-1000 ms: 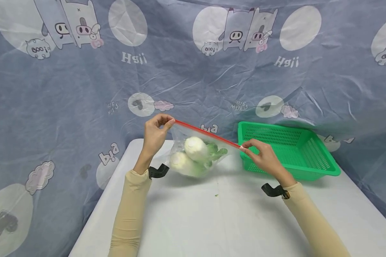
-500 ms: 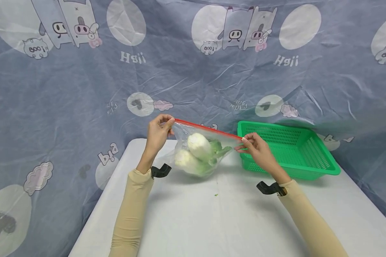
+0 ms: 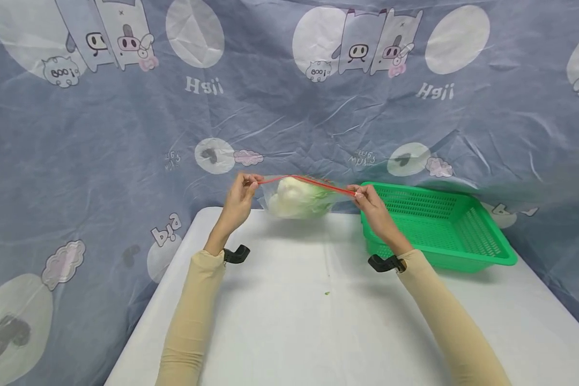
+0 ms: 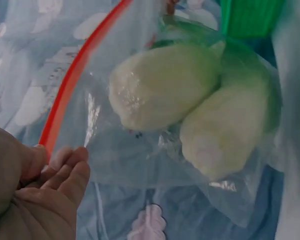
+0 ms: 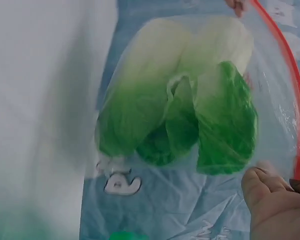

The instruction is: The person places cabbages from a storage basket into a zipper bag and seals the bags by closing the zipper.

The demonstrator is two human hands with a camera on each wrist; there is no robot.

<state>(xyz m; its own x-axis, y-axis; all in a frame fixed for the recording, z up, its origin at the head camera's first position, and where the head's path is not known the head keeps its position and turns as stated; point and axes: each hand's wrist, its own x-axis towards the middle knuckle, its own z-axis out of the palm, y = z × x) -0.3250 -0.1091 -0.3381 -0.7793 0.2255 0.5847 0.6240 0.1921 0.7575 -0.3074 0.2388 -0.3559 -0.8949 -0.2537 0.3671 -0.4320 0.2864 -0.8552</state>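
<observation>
A clear zip bag (image 3: 270,201) with a red zip strip hangs between my two hands, over the far part of the table. Inside lie two pale green-and-white cabbages (image 4: 165,85), their leafy green ends (image 5: 225,125) toward the right hand. My left hand (image 3: 238,198) pinches the left end of the red strip (image 4: 65,105) between thumb and fingers. At the other end, my right hand (image 3: 373,209) pinches the strip's right corner. The strip bows slightly upward near its middle. In the right wrist view, the right fingertips (image 5: 257,185) stand close under the leaves.
A green perforated basket (image 3: 439,252) stands at the table's right rear, just beside the right hand. A small green leaf scrap (image 3: 327,293) lies on the white table (image 3: 289,332). Behind the table hangs a grey-blue printed cloth (image 3: 270,118).
The bag has swung up and away from me, so the cabbages now sit right behind the red strip. My right hand has moved up and left, and the strip has slackened.
</observation>
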